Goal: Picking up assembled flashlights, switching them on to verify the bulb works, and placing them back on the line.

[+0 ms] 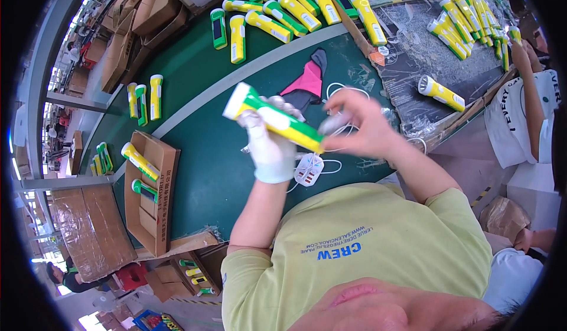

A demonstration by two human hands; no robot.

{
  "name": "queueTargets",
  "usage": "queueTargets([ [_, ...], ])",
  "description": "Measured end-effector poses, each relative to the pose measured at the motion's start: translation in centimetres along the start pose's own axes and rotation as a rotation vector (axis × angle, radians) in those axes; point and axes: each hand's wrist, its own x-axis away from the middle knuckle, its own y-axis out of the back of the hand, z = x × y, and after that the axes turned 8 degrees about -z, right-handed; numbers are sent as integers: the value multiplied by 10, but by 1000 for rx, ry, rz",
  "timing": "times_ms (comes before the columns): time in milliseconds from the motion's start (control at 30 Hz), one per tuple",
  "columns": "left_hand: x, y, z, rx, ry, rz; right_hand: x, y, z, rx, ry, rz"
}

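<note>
My left hand (269, 145), in a white glove, is wrapped round a yellow and green flashlight (280, 123). The flashlight is held tilted above the green surface, its white head up and to the left. My bare right hand (366, 121) is at the tail end, thumb close against it. Motion blurs its fingers, and a pale, smeared thing shows among them that I cannot make out. White cables (348, 131) loop behind and below this hand. Just below the flashlight lies a white multi-port USB charger (308, 170) with cables attached.
A pink and grey cloth (307, 82) lies beyond my hands. Several flashlights (283, 12) crowd the far belt; more are heaped on a worn board (413, 65) at right. One flashlight (440, 92) lies apart there. An open cardboard box (167, 183) holds two at left. Another person's arm (527, 83) reaches in.
</note>
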Motion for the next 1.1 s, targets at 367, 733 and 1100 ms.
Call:
queueTargets([
  [367,-44,20,-13,-595,13,79,-93,118,-37,641,-239,-150],
  [733,-223,82,-9,-1704,-653,-275,-92,170,-88,944,-302,-529],
  [1100,-194,78,-72,-148,275,-406,-27,108,-46,444,-116,-355],
])
